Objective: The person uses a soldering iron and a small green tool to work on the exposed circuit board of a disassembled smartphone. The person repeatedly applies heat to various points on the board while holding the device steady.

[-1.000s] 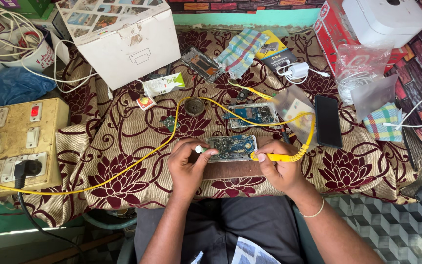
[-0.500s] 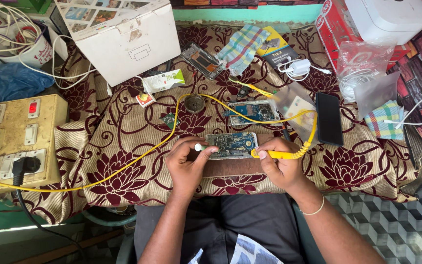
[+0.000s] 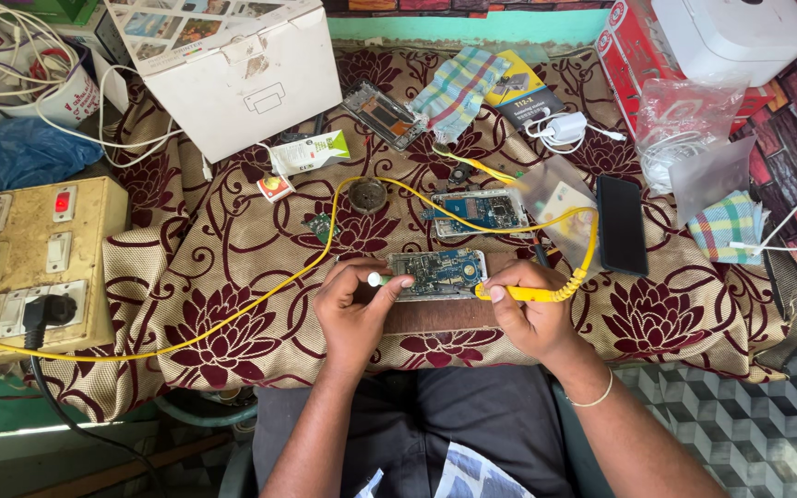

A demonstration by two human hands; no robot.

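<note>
Left hand: my left hand (image 3: 350,314) is curled round a small white-tipped stick (image 3: 377,278), pinched between thumb and fingers, its tip at the left end of the board.
Right hand: my right hand (image 3: 529,318) is closed on the yellow-handled soldering iron (image 3: 520,293), gripped like a pen, tip against the board's right edge.
Work piece: the opened phone with its bare blue-green circuit board (image 3: 437,273) lies flat on a dark wooden block (image 3: 435,315) at the near table edge, between both hands.
Handling: I judge it light, stiff and fragile; I would take it by the frame's long edges, never on the exposed parts.
Cable: the yellow cord (image 3: 232,318) looks limp and could tug the iron.
Around: a second opened phone (image 3: 477,210) lies just beyond, a black phone (image 3: 622,224) to the right, all on the maroon floral cloth (image 3: 232,240).
Far left: a cream switchboard box (image 3: 39,249).
</note>
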